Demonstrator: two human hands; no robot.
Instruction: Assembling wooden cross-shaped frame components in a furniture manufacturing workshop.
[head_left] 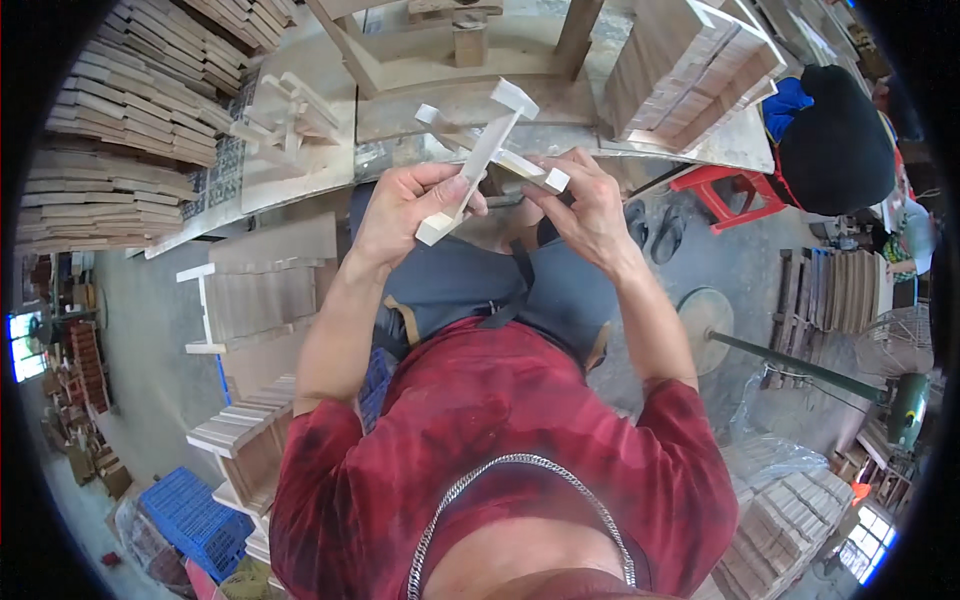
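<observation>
Above my lap, near the front edge of the workbench (330, 178), I hold a pale wooden crosspiece (484, 158). Its narrow bars cross each other and carry short blocks at their ends. My left hand (392, 215) is closed round the near left end of one bar, thumb on top. At the near right end, my right hand (590, 210) pinches the other bar between thumb and fingers. Whether the bars are fully joined at the crossing cannot be made out. A similar small wooden frame (292, 122) rests on the bench to the left.
Stacked wooden slats (135, 115) rise at the far left. A larger wooden frame (358, 55) stands behind my hands, beside a block of stacked wood (690, 80). To the right are a red stool (725, 192), another person (835, 140) and a fan pole (790, 366).
</observation>
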